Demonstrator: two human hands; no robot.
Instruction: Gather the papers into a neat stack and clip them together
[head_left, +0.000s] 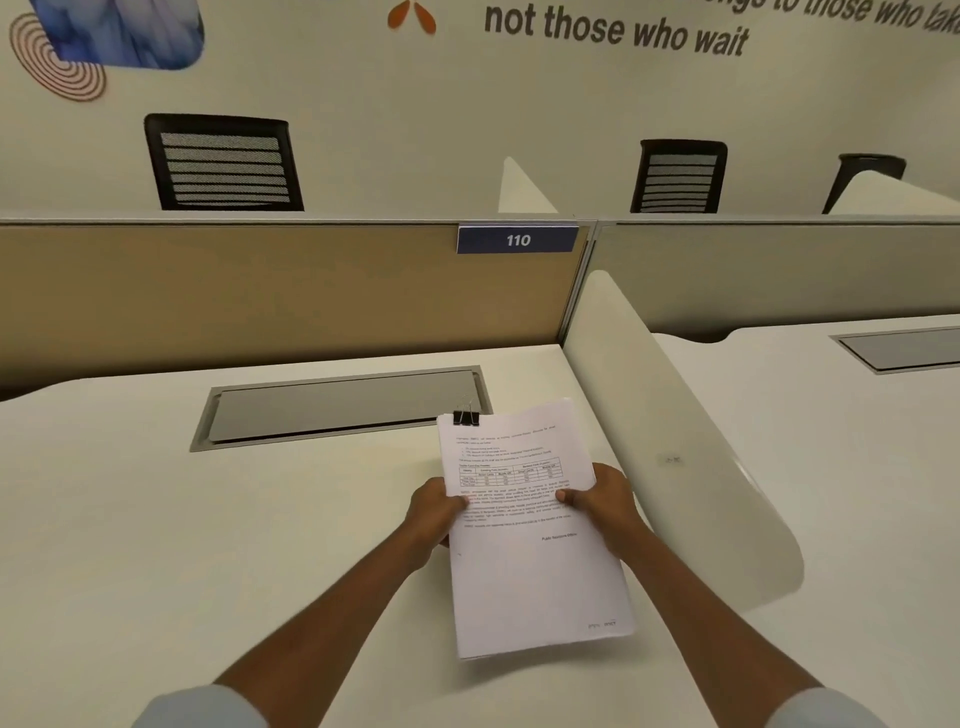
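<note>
Papers (535, 561), a squared-up stack of white printed sheets, are held in both hands above a desk, seen from the person's own head looking forward and down.

The room is an office. A pale wall (467, 104) at the top carries large dark lettering, partly cut off, that reads "not those who wait", with an orange mark beside it and a blue-and-red decoration at the far left. Three black mesh-backed chairs (223, 163) stand against that wall.

A tan partition panel (260, 291) runs across the back of the desk, bearing a blue label (517, 239) marked "110". A curved white divider (675, 441) separates this desk from the one on the right.

The desk (156, 519) is a white surface with a grey rectangular cable hatch (343, 405) set into it near the partition.

The left hand (434, 512) grips the stack's left edge, thumb on top of the page. The right hand (602, 501) grips the right edge the same way. Pale sleeves show at the bottom corners.

A black binder clip (466, 415) is fastened on the stack's top left corner, its wire handles raised.
</note>
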